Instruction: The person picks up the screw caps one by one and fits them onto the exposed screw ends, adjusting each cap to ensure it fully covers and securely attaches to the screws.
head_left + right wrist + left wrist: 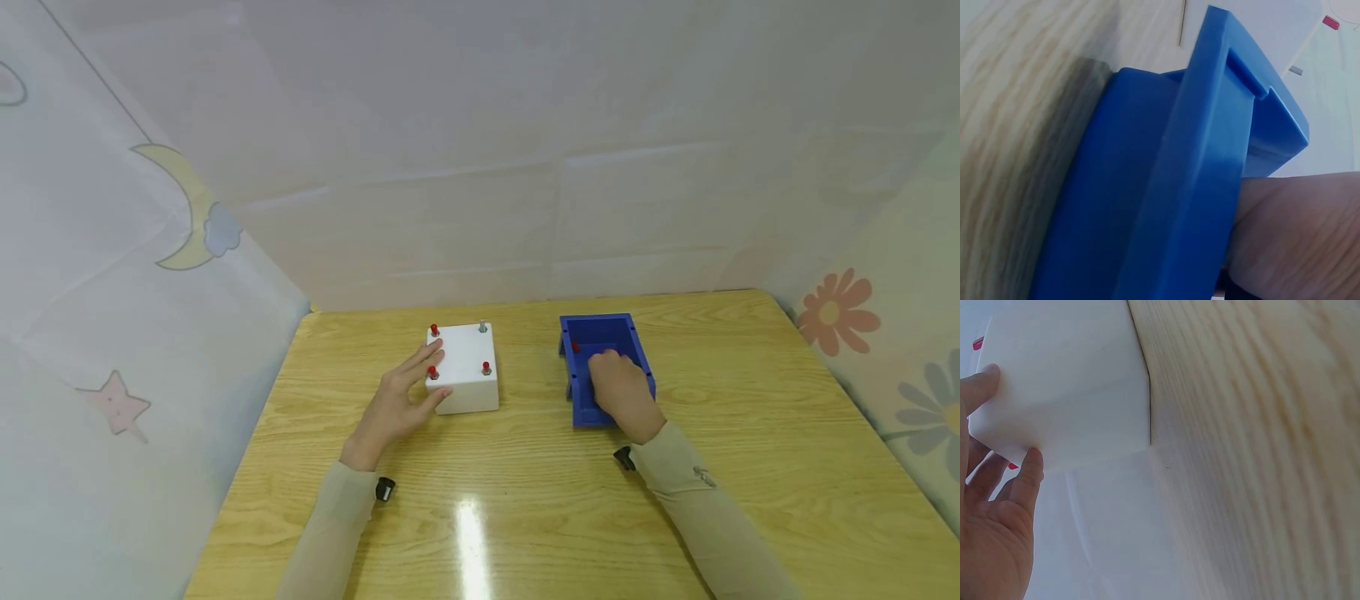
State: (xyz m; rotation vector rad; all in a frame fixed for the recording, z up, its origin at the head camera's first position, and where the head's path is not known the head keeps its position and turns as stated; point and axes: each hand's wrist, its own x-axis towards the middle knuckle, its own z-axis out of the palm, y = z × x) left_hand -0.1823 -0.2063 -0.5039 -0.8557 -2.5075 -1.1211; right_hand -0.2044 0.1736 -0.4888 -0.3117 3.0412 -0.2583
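A white box (467, 358) sits left of the table's middle. Red caps (486, 367) stand on three of its corner posts, while the far right metal post (483, 327) is bare. My left hand (390, 408) rests against the box's left side, fingers fairly straight and reaching over its top, thumb at the near edge. In the left wrist view, fingertips (1034, 459) touch the box's white faces. My right hand (622, 392) is down inside a blue bin (600, 318); its fingertips are hidden, and what they hold cannot be seen. A small red piece (575, 345) lies inside the bin's left wall.
The wooden table (525, 500) carries the box and, to its right, the bin. A pale cloth wall (480, 208) rises behind the table's far edge, with printed cloth at both sides. Each wrist wears a small black device (385, 489).
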